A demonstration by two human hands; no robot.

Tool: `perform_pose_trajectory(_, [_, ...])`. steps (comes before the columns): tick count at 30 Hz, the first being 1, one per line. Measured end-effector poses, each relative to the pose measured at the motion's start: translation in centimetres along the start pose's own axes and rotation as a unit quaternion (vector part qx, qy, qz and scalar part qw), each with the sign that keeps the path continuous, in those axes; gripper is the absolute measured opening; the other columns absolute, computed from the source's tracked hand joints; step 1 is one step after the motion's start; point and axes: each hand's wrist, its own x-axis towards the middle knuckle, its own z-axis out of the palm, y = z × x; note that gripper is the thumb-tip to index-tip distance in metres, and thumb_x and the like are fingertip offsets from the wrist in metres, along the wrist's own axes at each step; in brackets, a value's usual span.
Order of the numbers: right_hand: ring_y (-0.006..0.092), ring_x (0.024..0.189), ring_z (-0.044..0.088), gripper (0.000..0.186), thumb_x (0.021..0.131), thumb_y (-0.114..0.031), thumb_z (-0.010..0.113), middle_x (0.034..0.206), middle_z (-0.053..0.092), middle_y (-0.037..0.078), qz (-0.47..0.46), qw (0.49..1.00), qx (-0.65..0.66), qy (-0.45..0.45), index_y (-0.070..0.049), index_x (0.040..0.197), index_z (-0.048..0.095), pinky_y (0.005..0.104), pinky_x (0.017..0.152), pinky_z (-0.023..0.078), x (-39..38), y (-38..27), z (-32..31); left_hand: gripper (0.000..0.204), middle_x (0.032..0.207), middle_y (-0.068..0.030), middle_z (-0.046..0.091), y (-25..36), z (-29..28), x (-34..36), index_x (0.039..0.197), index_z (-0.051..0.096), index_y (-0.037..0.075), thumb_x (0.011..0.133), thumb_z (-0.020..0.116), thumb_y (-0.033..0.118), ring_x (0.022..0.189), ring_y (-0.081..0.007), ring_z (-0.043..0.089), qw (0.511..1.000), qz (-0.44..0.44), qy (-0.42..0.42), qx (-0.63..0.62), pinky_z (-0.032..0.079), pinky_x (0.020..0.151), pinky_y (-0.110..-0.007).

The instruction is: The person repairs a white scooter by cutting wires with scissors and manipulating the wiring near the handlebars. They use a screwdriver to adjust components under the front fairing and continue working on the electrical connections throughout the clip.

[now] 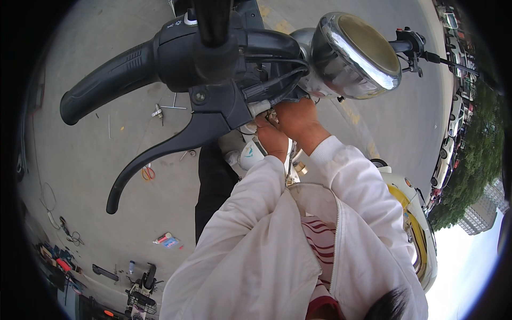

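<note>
While the camera looks steeply down over a two-wheeler's handlebar, both hands meet under the steering head. The left hand (271, 136) and right hand (298, 120) press side by side, touching, just below a bundle of black cables (274, 80) and behind the chrome headlamp (354, 53). Their fingers are tucked up out of sight among the cables, so whether they are curled shut or apart cannot be told. The right hand sits slightly higher and nearer the headlamp; the left is nearer the white fitting (249, 154) just beneath it. The cables lie directly above the fingers, running roughly crosswise toward the black grip (106, 82), whose brake lever (165, 154) curves downward. White jacket sleeves (341, 176) reach up from the lower edge. On the concrete ground (80, 176) lie scissors (148, 173) and small tools.
</note>
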Motion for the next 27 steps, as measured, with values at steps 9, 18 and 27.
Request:
perform_pose_trajectory(9, [0.0281,0.075,0.068,0.018,0.072,-0.017,0.064,0.080,0.069,0.009,-0.005,1.000,-0.017,-0.019,-0.014,0.089,0.070,0.0374,0.061,0.054,-0.3,0.2,0.2,0.025,0.097,-0.0281,0.061,0.1,0.1,0.1,0.108,0.047,-0.002,0.088,0.056,0.011,0.085,-0.0465,0.061,0.999,0.029,0.016,-0.014,0.049,0.071,-0.050])
perform_pose_trajectory(18, [0.0286,0.073,0.067,0.017,0.073,-0.014,0.061,0.076,0.067,0.010,-0.020,1.000,-0.013,0.009,-0.013,0.089,0.069,0.0391,0.059,0.052,-0.7,0.1,0.6,0.028,0.098,-0.0270,0.061,0.2,0.4,0.0,0.112,0.044,-0.001,0.087,0.054,0.004,0.084,-0.0454,0.061,0.999,0.014,0.022,-0.041,0.048,0.068,-0.049])
perform_pose_trajectory(27, [0.0302,0.068,0.065,0.010,0.070,-0.012,0.062,0.073,0.067,0.011,-0.029,0.999,-0.027,-0.008,-0.010,0.077,0.068,0.0397,0.059,0.051,-1.0,-0.1,-0.5,0.038,0.092,-0.0225,0.066,-0.1,0.5,0.1,0.110,0.045,-0.002,0.091,0.058,0.028,0.081,-0.0411,0.064,0.997,0.034,0.040,-0.049,0.050,0.065,-0.045])
